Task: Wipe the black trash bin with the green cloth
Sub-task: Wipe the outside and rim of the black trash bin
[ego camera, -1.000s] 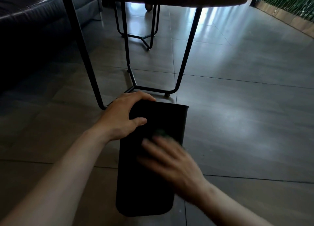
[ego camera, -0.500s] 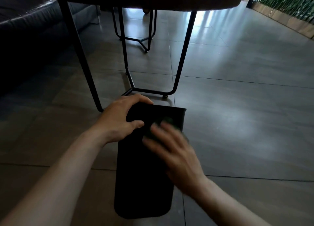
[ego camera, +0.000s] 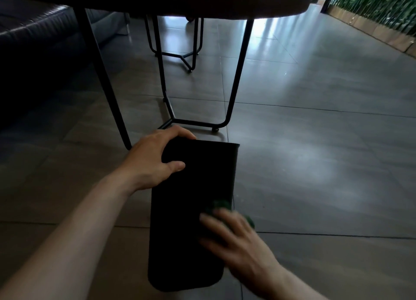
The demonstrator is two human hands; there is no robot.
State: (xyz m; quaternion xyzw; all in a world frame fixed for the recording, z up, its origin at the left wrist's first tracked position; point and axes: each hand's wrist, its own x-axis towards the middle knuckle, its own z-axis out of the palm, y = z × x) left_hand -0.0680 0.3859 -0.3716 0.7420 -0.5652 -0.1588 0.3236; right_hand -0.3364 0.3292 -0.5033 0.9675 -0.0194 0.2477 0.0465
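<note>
Two hands are working on one bin (ego camera: 191,209), and the head view is the only view there is. The bin is black and it is lying on its side on the floor (ego camera: 315,164), just in front of a table (ego camera: 202,4) with thin black legs. Its far end is pointing at those legs, and its long flat side is facing up, so that side is easy to reach. The left hand (ego camera: 155,162) is gripping the far left corner of the bin, with the fingers curling over the end and the thumb pressing on top. I think it is holding on like that so the bin is not sliding or rolling while it is being rubbed. The right hand (ego camera: 234,239) is lying flat with its fingers spread a little, pressing the cloth (ego camera: 219,206) down on the near right part of the bin. Only a bit of green is peeking out past the fingertips, right by the bin's right edge. That hand is looking blurry, so it is likely rubbing fast. The left part of the top side is bare, so it may be needing a wipe too.
</note>
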